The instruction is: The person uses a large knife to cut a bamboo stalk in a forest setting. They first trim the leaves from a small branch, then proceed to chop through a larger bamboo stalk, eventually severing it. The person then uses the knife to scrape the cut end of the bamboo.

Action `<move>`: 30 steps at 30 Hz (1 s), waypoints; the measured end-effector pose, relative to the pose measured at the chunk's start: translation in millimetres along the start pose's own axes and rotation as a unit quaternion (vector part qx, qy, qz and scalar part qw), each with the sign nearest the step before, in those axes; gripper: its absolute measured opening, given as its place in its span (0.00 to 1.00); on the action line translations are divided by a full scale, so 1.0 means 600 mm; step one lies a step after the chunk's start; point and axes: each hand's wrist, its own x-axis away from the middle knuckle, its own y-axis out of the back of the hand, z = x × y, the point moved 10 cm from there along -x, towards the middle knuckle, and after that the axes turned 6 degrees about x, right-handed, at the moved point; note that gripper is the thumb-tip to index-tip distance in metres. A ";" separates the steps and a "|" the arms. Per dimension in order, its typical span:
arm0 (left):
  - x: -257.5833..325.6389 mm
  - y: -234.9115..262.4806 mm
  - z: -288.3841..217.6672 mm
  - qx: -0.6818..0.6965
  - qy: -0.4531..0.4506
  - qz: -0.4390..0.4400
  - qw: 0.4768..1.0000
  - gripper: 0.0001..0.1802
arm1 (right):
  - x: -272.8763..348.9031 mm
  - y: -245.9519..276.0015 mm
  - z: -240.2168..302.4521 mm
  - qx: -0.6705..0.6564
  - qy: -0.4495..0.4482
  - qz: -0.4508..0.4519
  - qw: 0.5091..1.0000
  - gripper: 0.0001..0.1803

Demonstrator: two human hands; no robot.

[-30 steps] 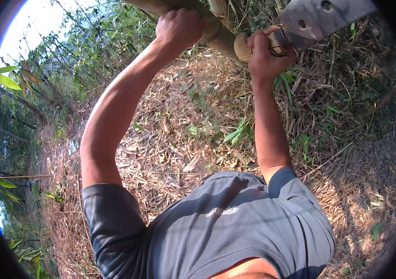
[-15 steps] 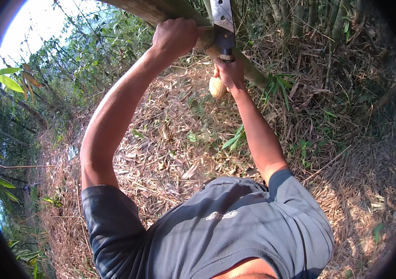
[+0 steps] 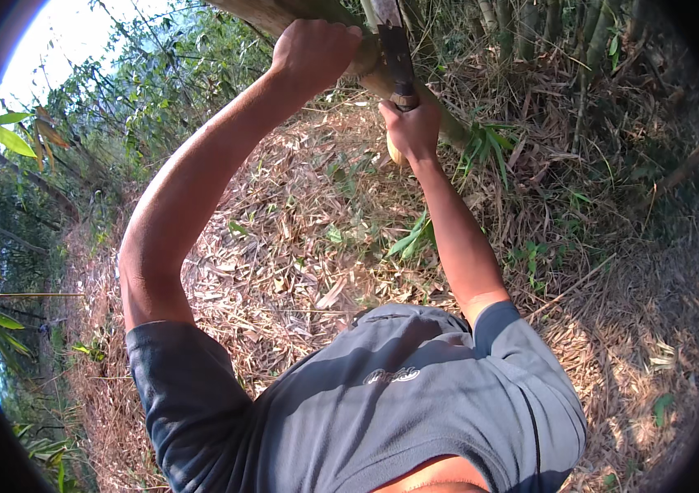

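A thick green-brown bamboo pole point(image 3: 367, 59) slants across the top of the head view, from upper left down toward the right. My left hand point(image 3: 317, 52) is closed in a fist over its upper part. With my right hand point(image 3: 413, 129) I grip a long-bladed tool point(image 3: 397, 59) by its pale wooden handle, whose rounded end shows below my fingers. The blade is dark near the handle and lighter farther up. It points away from me and crosses the pole close to my left hand. Its far end is cut off by the frame, and its cutting edge cannot be made out.
Dry leaf litter point(image 3: 300, 238) covers the ground under my arms. Green leaves point(image 3: 489, 148) stick out beside the pole's lower right stretch. Standing bamboo stems point(image 3: 528, 33) rise at the back right, and leafy brush point(image 3: 160, 82) fills the left.
The tool has turned, so its blade looks narrower and less of the handle's end shows. My left hand has shifted slightly up, and its elbow has swung out to the left.
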 end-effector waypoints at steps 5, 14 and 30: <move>-0.013 0.021 -0.028 -0.046 -0.066 0.000 0.997 0.03 | -0.013 0.032 0.046 -0.124 -0.045 -0.008 0.991 0.06; -0.034 0.015 -0.029 -0.069 -0.051 0.071 0.994 0.03 | -0.044 0.097 0.090 -0.191 0.066 -0.159 0.966 0.04; 0.160 -0.037 -0.014 0.478 0.154 -0.018 0.864 0.15 | 0.064 0.078 0.014 -0.328 -0.088 0.026 0.940 0.05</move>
